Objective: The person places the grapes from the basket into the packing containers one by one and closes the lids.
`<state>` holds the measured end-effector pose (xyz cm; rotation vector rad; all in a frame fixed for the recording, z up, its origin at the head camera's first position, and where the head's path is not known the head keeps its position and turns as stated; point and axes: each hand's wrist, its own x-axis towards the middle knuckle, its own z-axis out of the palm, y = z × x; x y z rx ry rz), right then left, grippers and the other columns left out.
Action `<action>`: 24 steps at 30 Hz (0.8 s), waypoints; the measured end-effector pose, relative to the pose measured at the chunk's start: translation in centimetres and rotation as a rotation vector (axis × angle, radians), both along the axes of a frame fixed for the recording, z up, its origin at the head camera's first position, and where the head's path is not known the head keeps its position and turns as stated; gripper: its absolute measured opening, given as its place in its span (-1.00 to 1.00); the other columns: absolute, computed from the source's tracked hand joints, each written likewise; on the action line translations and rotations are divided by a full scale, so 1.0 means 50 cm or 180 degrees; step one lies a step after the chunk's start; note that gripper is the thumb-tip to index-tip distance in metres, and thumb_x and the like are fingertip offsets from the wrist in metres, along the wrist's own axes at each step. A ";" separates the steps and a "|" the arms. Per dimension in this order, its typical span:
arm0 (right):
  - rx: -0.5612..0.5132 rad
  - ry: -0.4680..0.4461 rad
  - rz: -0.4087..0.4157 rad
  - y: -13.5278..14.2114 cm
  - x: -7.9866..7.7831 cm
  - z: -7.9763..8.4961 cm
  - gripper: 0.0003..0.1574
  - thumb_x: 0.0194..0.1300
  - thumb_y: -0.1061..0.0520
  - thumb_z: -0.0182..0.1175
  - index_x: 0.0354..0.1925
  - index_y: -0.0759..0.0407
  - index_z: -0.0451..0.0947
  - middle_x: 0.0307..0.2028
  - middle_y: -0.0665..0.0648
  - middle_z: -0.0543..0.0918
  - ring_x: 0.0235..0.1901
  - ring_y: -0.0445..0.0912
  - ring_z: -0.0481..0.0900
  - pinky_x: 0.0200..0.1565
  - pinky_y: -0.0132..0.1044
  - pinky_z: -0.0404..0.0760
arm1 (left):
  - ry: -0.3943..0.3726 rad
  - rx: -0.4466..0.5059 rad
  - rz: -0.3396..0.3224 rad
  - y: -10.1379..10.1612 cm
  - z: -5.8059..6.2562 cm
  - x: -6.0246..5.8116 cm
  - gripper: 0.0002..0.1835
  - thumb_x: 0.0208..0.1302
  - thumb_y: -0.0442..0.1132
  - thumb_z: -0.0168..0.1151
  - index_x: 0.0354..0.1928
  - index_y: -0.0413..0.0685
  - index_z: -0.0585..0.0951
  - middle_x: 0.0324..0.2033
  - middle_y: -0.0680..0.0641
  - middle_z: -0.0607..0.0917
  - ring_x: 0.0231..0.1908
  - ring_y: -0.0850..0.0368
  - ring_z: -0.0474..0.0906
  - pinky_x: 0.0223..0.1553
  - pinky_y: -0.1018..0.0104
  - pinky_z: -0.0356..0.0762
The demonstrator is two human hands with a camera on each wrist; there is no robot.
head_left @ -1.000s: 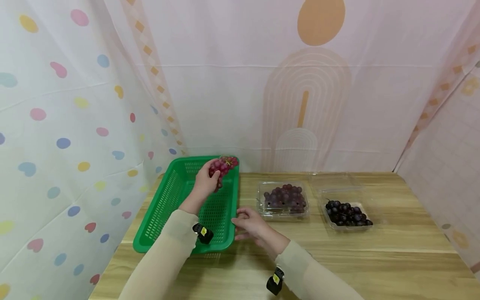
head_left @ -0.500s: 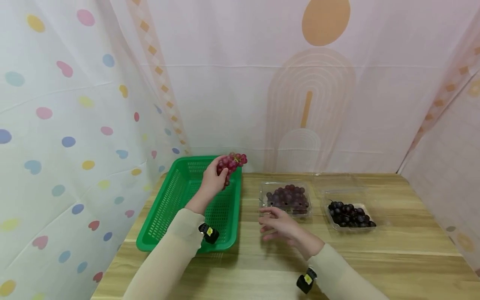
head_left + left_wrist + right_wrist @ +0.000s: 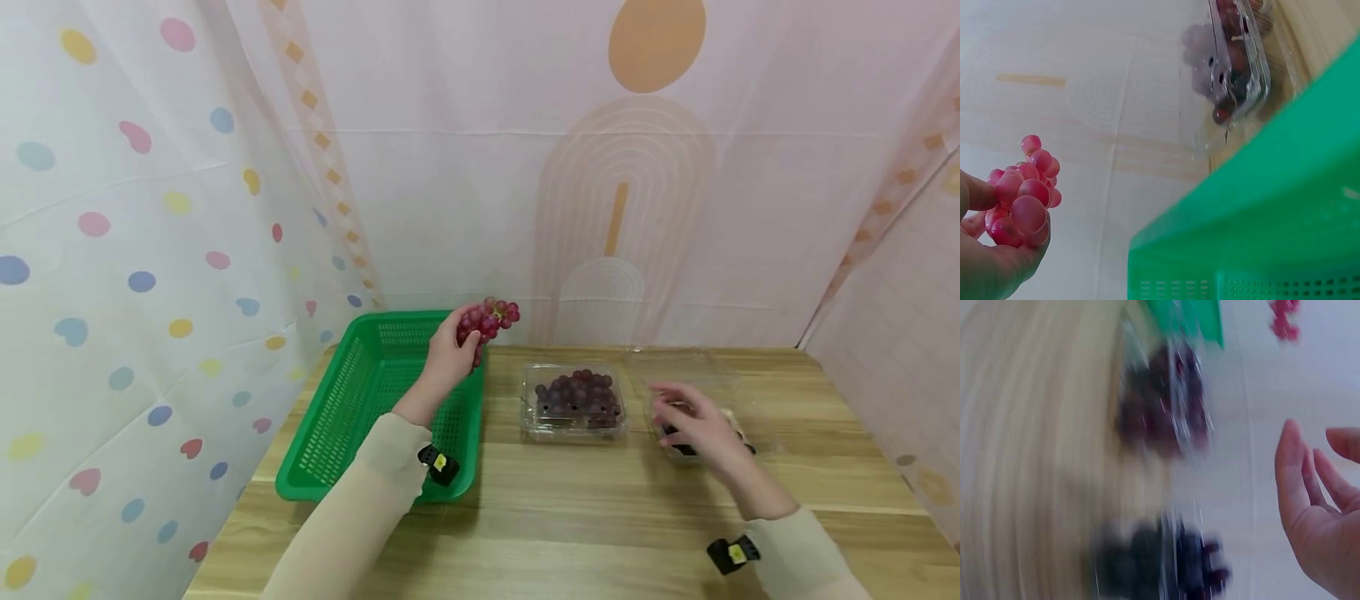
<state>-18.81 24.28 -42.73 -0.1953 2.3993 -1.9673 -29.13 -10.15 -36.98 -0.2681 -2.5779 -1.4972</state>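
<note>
My left hand (image 3: 447, 354) grips a bunch of red grapes (image 3: 489, 319) over the right rim of the green plastic basket (image 3: 306, 454). In the left wrist view the grapes (image 3: 1025, 206) sit between thumb and fingers. My right hand (image 3: 697, 425) holds nothing, its fingers loosely bent, above the clear box of black grapes (image 3: 682, 448), and hides much of that box in the head view. In the right wrist view the black grapes (image 3: 1147, 559) appear blurred, to the left of the hand (image 3: 1322, 506).
Between the basket and the right hand stands a clear plastic box of dark red grapes (image 3: 576, 396), its lid down. The other box's clear lid (image 3: 678, 367) is folded back. A printed curtain (image 3: 450, 167) hangs behind the wooden table (image 3: 555, 533).
My right hand has left the basket's rim and swung right, past the dark red grapes to the black ones. My left hand has carried the red grapes to the right, over the rim.
</note>
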 end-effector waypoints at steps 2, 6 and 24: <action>-0.0102 0.0170 -0.0240 0.042 0.004 0.002 -0.68 0.43 0.13 0.04 0.12 0.03 0.44 -0.17 -0.01 0.44 -0.29 -0.24 0.56 -0.36 -0.29 0.65 | 0.0019 0.0028 -0.0034 0.012 0.002 0.001 -0.55 0.41 -0.32 0.01 0.32 -0.04 0.33 0.17 -0.22 0.45 0.09 -0.08 0.45 0.02 0.02 0.51; 0.0203 0.0491 -0.0827 0.110 0.008 -0.001 -0.71 0.40 0.16 0.07 -0.09 -0.29 0.45 -0.31 -0.25 0.44 -0.37 -0.37 0.50 -0.45 -0.42 0.60 | 0.0092 0.0086 -0.0105 0.036 0.002 0.003 -0.55 0.40 -0.35 0.02 0.31 -0.07 0.34 0.09 -0.23 0.51 -0.09 -0.05 0.53 -0.12 0.12 0.57; 0.1974 -0.0282 -0.1285 0.249 0.010 -0.080 -0.43 0.46 0.16 -0.16 0.22 0.60 0.23 0.02 0.60 0.37 -0.35 0.06 0.55 -0.37 -0.25 0.49 | 0.0400 -0.0054 -0.0573 0.177 -0.024 0.045 -0.56 0.34 -0.43 0.06 0.26 -0.15 0.40 0.11 -0.30 0.48 0.13 -0.15 0.41 0.19 0.01 0.36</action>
